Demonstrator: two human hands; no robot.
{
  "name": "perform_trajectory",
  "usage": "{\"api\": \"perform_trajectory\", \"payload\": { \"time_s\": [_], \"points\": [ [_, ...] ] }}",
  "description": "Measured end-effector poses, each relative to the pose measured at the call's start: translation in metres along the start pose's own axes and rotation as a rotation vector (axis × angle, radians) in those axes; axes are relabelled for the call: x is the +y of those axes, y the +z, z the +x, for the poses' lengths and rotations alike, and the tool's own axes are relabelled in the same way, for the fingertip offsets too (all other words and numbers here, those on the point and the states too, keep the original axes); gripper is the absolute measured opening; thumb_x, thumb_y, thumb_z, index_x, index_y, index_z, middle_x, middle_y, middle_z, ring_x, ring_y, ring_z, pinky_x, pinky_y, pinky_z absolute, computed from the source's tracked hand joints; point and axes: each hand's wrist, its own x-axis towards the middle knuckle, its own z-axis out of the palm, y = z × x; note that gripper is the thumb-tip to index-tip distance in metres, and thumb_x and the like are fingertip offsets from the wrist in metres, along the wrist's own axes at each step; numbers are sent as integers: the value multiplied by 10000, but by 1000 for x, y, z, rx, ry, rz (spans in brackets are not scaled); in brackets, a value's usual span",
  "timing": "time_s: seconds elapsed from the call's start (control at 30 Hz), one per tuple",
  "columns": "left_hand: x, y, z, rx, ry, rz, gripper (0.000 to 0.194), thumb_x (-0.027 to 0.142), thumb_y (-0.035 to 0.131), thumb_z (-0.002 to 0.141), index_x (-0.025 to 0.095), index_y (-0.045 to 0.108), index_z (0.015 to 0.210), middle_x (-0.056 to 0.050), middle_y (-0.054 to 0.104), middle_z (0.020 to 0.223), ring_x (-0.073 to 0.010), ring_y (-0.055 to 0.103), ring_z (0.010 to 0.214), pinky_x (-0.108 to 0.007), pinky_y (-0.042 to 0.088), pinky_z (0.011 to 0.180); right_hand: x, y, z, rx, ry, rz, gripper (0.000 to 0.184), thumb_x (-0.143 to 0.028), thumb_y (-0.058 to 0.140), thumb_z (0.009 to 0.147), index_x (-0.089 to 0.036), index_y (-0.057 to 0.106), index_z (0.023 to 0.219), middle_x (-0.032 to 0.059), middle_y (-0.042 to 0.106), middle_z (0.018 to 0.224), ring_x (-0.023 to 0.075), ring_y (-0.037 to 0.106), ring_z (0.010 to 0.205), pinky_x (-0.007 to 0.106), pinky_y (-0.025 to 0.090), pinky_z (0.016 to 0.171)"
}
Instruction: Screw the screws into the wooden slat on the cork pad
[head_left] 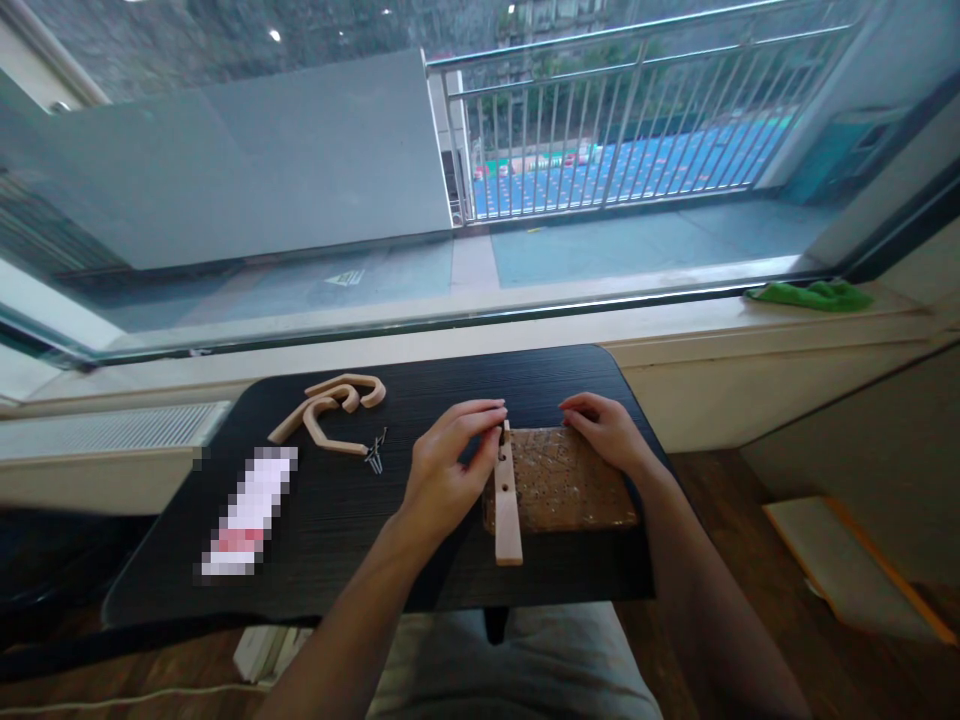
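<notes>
A pale wooden strip (508, 525) with a row of holes lies along the left side of a brown board (574, 490), its near end jutting past the board. At the strip's far end, my left hand (454, 460) pinches it between thumb and fingers; whether something small sits in that pinch is hidden. Over the board's far right corner rests my right hand (607, 432), fingers curled in toward the thumb. What its fingertips hold, if anything, is too small to make out. The board's top looks pitted and covered with a shiny film.
Several curved wooden hooks (319, 430) lie on the black table (337, 540) at the far left, with several screws (376, 455) beside them. A blurred white-and-red packet (251, 510) lies nearer. A green cloth (814, 295) sits on the windowsill.
</notes>
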Motion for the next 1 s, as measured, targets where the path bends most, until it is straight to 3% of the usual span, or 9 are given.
{"api": "perform_trajectory", "payload": {
  "time_s": [0.4,1.0],
  "points": [
    [0,2,0,-6,-85,-9,132,146,636,898,196,657,1018,-62,752,1102,-159,727,953,-256,620,754,-2,0,-1,2,2,4,164,-357,653,771,-221,703,849,23,742,771,184,688,720,337,554,746],
    [-2,5,2,-41,42,19,168,105,610,902,198,621,1040,-79,743,1136,-164,723,1012,-310,595,890,1,1,-1,13,6,-21,157,-341,637,781,-222,705,856,23,737,770,185,690,727,331,544,736]
  ]
}}
